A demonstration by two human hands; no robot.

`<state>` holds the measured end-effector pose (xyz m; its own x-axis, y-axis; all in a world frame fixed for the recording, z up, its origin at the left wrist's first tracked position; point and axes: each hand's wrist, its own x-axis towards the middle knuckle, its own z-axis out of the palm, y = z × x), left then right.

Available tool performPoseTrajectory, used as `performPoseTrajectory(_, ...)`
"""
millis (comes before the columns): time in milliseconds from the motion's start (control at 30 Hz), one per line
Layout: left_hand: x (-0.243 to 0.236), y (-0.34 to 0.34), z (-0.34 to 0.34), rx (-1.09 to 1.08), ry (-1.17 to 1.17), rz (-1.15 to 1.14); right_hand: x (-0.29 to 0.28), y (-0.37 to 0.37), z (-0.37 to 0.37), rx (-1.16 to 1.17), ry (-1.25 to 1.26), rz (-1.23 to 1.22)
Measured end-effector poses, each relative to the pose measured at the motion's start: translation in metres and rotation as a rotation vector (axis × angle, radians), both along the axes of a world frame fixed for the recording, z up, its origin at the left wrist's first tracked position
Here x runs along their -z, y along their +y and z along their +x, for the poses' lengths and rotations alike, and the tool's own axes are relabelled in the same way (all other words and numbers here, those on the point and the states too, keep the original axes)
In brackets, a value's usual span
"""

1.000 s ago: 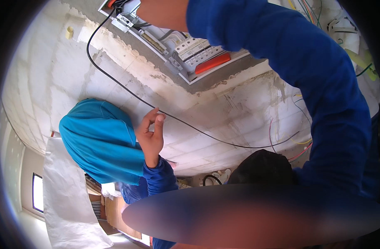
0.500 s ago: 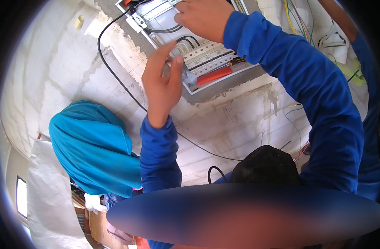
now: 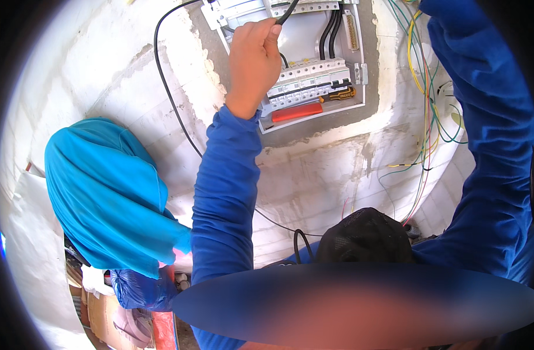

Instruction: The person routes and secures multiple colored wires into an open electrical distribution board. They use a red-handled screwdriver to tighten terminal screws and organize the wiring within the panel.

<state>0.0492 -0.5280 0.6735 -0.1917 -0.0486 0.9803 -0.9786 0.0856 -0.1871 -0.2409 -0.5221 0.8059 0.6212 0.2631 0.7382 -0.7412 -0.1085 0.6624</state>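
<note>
My left hand [image 3: 255, 67] is closed on a black cable [image 3: 287, 13] in an open electrical panel [image 3: 361, 105] set in the wall. Below and beside that hand sit a row of white breakers [image 3: 302, 87], an orange-red object [image 3: 296, 112] and a yellow-and-black tool [image 3: 344, 93] lying inside the box. Thick black cables [image 3: 331, 35] run down to the breakers. My right sleeve [image 3: 477, 116] rises along the right side to the top edge, where the hand is out of view.
Loose coloured wires [image 3: 424, 134] hang right of the panel. A turquoise cloth [image 3: 103, 186] drapes at lower left beside a white sheet [image 3: 30, 251], cardboard [image 3: 100, 315] and a blue bag [image 3: 138, 289]. A black mesh cap [image 3: 366, 236] is at the bottom centre.
My left hand has risen from the bare wall into the panel and closed on a black cable. My right hand has left the panel and gone out of view at upper right.
</note>
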Motion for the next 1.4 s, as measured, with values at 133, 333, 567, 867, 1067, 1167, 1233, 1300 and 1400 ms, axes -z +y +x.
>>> performPoseTrajectory(133,0.007,0.013,0.008,0.062,0.034,0.118,-0.013,0.004,0.004,-0.060,0.239,0.077)
performPoseTrajectory(333,0.031,0.028,-0.009,0.154,0.151,0.020,0.006,0.033,-0.001,-0.116,0.302,0.011)
performPoseTrajectory(567,0.065,0.044,-0.060,0.626,0.680,0.078,0.026,0.034,-0.009,-0.460,0.490,0.133)
performPoseTrajectory(867,0.057,0.029,-0.078,1.532,1.168,0.146,0.097,0.024,-0.015,-0.209,0.305,0.405)
performPoseTrajectory(1067,0.051,0.009,-0.073,1.695,1.392,0.102,0.135,0.009,-0.018,-0.311,0.072,0.457)
performPoseTrajectory(1167,0.051,0.001,-0.069,1.746,1.408,0.105,0.154,0.014,-0.017,-0.295,0.049,0.573)
performPoseTrajectory(1233,0.054,-0.002,-0.067,1.730,1.422,0.098,0.166,0.014,-0.018,-0.330,0.042,0.649)
performPoseTrajectory(1300,0.056,-0.005,-0.064,1.684,1.421,0.086,0.174,0.009,-0.022,-0.418,0.021,0.671)
performPoseTrajectory(1400,0.057,-0.008,-0.060,1.669,1.384,0.104,0.184,0.000,-0.035,-0.561,0.009,0.762)
